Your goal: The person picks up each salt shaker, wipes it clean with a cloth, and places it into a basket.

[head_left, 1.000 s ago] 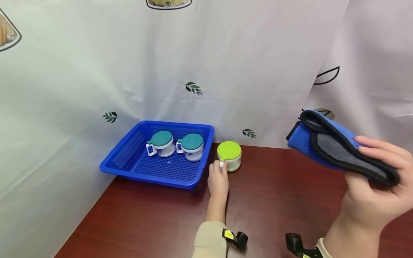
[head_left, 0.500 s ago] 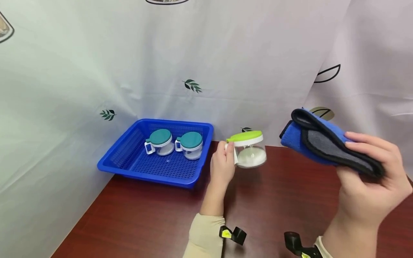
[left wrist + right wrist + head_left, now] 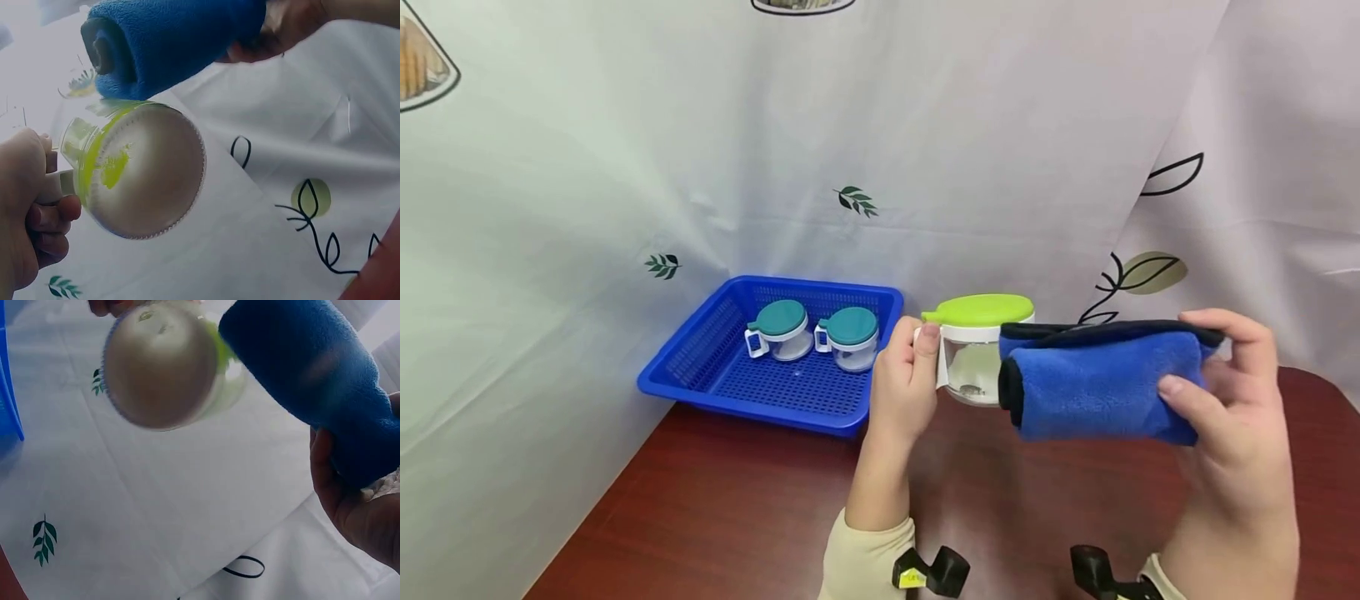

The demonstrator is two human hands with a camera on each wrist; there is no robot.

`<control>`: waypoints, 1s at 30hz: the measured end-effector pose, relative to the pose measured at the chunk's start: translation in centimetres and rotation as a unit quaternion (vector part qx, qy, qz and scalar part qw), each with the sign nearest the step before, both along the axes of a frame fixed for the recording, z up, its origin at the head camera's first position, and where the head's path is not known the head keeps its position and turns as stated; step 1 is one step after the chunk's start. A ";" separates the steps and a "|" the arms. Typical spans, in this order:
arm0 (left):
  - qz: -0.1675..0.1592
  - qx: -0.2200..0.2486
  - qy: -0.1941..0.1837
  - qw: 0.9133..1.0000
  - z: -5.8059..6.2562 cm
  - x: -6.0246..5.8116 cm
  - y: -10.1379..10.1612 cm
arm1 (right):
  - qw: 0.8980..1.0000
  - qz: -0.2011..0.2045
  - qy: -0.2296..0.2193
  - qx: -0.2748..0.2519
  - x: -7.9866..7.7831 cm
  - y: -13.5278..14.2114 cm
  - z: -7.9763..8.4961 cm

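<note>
My left hand grips the white handle of a clear seasoning jar with a lime-green lid, held up above the table. White contents cover the jar's bottom, as the left wrist view shows from below. My right hand holds a folded blue cloth with black edging, thumb on the near face and fingers behind. The cloth's left end overlaps the jar's right side in the head view; in the left wrist view the rolled cloth lies right at the jar's wall.
A blue plastic basket stands at the back left of the dark red table. Inside it are two similar jars with teal lids. A white patterned curtain hangs behind and on the left.
My left hand has taken the green-lidded jar by its handle and lifted it off the table. My right hand has brought the cloth leftward and turned it against the jar's side.
</note>
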State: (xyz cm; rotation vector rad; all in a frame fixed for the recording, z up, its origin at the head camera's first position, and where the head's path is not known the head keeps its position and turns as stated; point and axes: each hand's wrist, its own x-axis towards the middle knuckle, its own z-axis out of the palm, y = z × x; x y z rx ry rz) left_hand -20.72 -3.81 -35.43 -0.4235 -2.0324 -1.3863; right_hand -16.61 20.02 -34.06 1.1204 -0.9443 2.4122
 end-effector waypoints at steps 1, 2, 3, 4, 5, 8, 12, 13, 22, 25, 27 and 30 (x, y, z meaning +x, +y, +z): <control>-0.002 0.006 0.007 1.000 0.1 0.2 0.0 | 1.000 0.007 0.009 0.014 0.0 -0.2 0.0; -0.004 0.009 0.014 1.000 0.2 0.4 0.0 | 0.999 0.006 0.016 0.029 0.0 -0.5 0.0; -0.003 0.009 0.022 1.000 0.2 0.5 0.1 | 0.999 -0.001 0.020 0.048 0.1 -0.8 0.0; -0.001 0.008 0.029 1.000 0.3 0.7 0.1 | 0.997 -0.011 0.025 0.066 0.1 -1.1 0.0; 0.002 0.004 0.037 0.999 0.3 0.8 0.2 | 0.996 -0.025 0.029 0.080 0.2 -1.5 0.0; 0.016 -0.010 0.058 0.998 0.4 1.1 0.2 | 0.991 -0.077 0.025 0.105 0.4 -2.0 0.1; 0.042 -0.013 0.076 0.996 0.6 1.2 0.0 | 0.985 -0.157 -0.004 0.065 0.5 -1.5 0.2; 0.046 -0.010 0.077 0.996 0.6 1.3 -0.1 | 0.984 -0.171 -0.013 0.052 0.5 -1.3 0.2; 0.056 0.002 0.083 0.995 0.5 1.1 -0.1 | 0.975 -0.203 -0.010 0.088 0.8 -3.2 0.5; 0.055 0.006 0.085 0.995 0.4 1.0 -0.1 | 0.972 -0.215 -0.006 0.098 0.9 -3.9 0.7; 0.052 0.016 0.081 0.995 0.5 1.0 -0.1 | 0.971 -0.224 -0.011 0.083 0.9 -3.7 0.7; 0.045 0.042 0.063 0.996 0.6 1.0 0.0 | 0.970 -0.235 -0.023 0.052 0.8 -2.9 0.7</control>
